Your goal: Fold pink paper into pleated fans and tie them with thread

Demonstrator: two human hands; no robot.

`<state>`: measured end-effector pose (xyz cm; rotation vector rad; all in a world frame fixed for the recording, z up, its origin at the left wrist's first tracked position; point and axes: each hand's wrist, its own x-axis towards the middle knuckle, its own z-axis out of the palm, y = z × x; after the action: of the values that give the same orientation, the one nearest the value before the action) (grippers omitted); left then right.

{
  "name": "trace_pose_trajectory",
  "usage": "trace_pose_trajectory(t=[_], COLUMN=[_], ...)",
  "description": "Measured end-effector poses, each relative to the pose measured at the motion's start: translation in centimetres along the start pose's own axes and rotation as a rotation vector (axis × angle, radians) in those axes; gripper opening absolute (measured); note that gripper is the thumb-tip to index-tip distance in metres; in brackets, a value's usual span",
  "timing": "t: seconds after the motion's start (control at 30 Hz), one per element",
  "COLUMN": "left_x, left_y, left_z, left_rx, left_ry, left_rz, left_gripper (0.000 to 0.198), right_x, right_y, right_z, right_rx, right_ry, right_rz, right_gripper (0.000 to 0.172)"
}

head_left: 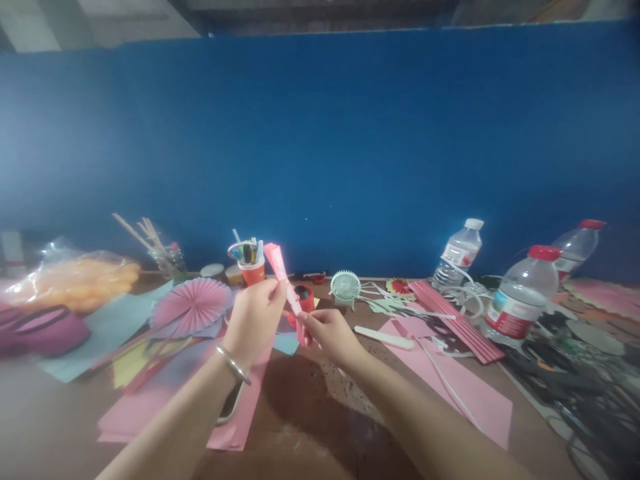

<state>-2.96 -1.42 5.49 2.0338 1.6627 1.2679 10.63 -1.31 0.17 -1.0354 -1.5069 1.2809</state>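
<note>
Between my two hands is a narrow, pleated strip of pink paper (280, 265), tilted with its top end leaning left. My left hand (257, 317), with a silver bangle at the wrist, pinches it around the middle. Lower down, my right hand (325, 331) grips it near the bottom end with thumb and fingers. Just behind the strip stands a red round object (305, 297) with a dark centre, partly hidden by the paper. Pink paper sheets (150, 407) lie beneath my left forearm, and a phone-like dark object shows beside the wrist.
To the left are a pink pleated paper fan (193, 307) and a bag of orange items (75, 273). A red cup of tools (253, 272) and a small mint fan (345, 287) stand behind. Rightward lie pink folded paper (455, 320), a white stick (384, 337) and plastic bottles (523, 297).
</note>
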Motion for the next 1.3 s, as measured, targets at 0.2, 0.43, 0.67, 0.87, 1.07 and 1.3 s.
trace_pose_trajectory(t=[0.2, 0.43, 0.67, 0.87, 1.07, 1.3], left_x=[0.8, 0.4, -0.2, -0.6, -0.7, -0.8], left_y=[-1.0, -0.9, 0.2, 0.5, 1.0, 1.3], left_z=[0.2, 0.8, 1.0, 1.2, 1.0, 0.7], left_rx=[-0.433, -0.559, -0.648, -0.511, -0.466, -0.489], left_ry=[0.021, 0.010, 0.015, 0.076, 0.105, 0.083], left_rz=[-0.163, -0.173, -0.175, -0.142, -0.148, -0.169], left_gripper=[0.024, 0.022, 0.018, 0.018, 0.018, 0.018], right_x=[0.1, -0.3, -0.7, -1.8, -2.2, -1.9], right_y=[0.7, 0.6, 0.6, 0.5, 0.5, 0.8], right_z=[0.3, 0.9, 1.3, 2.2, 2.8, 2.9], right_rx=[0.073, 0.136, 0.110, 0.057, 0.033, 0.015], right_ry=[0.058, 0.073, 0.047, 0.058, 0.080, 0.101], right_rz=[-0.113, -0.133, -0.145, -0.242, -0.242, -0.165], right_gripper=[0.036, 0.032, 0.034, 0.030, 0.030, 0.034])
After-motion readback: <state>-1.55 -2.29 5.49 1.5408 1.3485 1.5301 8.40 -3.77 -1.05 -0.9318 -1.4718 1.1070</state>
